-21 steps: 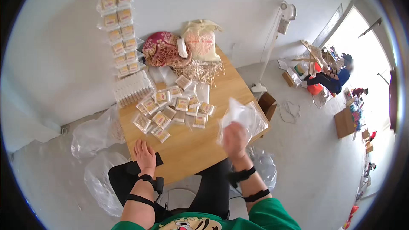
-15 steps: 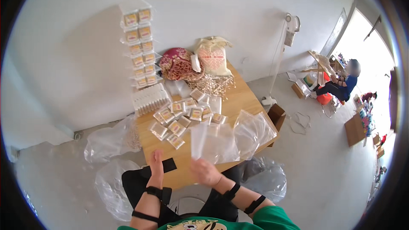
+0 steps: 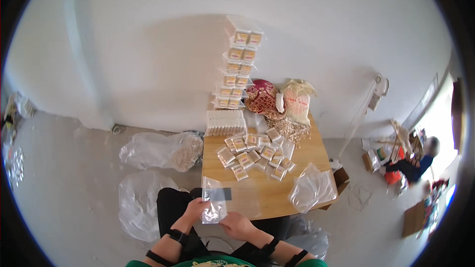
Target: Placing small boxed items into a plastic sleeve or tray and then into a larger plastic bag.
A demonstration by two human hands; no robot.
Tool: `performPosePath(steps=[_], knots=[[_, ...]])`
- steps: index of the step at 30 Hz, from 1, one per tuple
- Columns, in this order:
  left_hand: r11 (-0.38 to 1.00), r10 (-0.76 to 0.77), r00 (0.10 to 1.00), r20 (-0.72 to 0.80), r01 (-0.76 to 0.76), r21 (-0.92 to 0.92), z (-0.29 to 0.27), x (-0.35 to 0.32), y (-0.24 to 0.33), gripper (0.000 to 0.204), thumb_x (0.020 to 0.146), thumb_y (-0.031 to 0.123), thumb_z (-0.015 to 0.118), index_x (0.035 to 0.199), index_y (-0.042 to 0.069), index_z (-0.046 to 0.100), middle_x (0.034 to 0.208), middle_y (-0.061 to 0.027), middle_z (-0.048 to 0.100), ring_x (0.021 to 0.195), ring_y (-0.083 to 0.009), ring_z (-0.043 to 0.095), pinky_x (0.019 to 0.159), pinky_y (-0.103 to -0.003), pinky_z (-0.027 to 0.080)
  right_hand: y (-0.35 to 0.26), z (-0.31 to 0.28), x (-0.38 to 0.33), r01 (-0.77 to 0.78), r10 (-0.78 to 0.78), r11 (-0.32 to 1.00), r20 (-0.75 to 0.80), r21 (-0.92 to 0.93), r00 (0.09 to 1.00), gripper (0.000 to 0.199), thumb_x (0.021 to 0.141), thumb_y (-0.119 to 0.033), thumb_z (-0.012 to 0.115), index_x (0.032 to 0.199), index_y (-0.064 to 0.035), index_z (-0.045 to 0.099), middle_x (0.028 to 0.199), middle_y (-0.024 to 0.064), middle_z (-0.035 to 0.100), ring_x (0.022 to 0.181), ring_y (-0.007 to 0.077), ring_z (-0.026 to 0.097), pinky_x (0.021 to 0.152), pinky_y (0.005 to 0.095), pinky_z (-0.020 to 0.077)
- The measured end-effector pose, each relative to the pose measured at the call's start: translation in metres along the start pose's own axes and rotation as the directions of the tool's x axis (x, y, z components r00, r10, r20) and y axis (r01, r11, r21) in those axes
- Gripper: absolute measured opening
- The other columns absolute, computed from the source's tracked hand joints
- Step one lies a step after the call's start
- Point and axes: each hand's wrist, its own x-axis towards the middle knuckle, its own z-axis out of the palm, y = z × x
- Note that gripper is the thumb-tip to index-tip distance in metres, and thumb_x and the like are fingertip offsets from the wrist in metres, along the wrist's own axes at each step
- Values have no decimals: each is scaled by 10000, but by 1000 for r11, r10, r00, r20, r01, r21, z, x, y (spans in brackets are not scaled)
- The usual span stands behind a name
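A clear flat plastic bag (image 3: 246,200) lies over the front edge of the wooden table, stretched between my two hands. My left hand (image 3: 195,210) is closed on its left edge, while my right hand (image 3: 237,226) pinches the near edge with fingers together. Under or against the bag shows a dark flat rectangle (image 3: 224,194). Beyond it, a loose heap of small clear packs with yellow-and-white labels (image 3: 245,159) covers the middle of the table. More clear bags (image 3: 310,188) lie in a pile at the right front corner.
At the table's back left, a tall stack of bagged packs (image 3: 236,66) rises behind a row of white packs (image 3: 225,122). Thin sticks (image 3: 289,128) lie before a cream sack (image 3: 298,101) and a red patterned bundle (image 3: 261,96). Large plastic bags (image 3: 143,202) sit on the floor. A person (image 3: 420,163) sits far right.
The clear bag came left and down, away from the other bags, to the table's front edge. My left hand, open before, has closed on it. The view has turned left.
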Motion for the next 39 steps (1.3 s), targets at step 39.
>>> performPosePath(steps=[39], knots=[[838,483,825,292,-533,118,46,-80,74,213,869,233,659,843,22,651,733,-109,645,646,-200,605,622,-315,478,-72,-54,28,-438,429,899,-206,1,880,372,818,0,605,1188,17,571,919,179,673,820,277,690,714,338,555]])
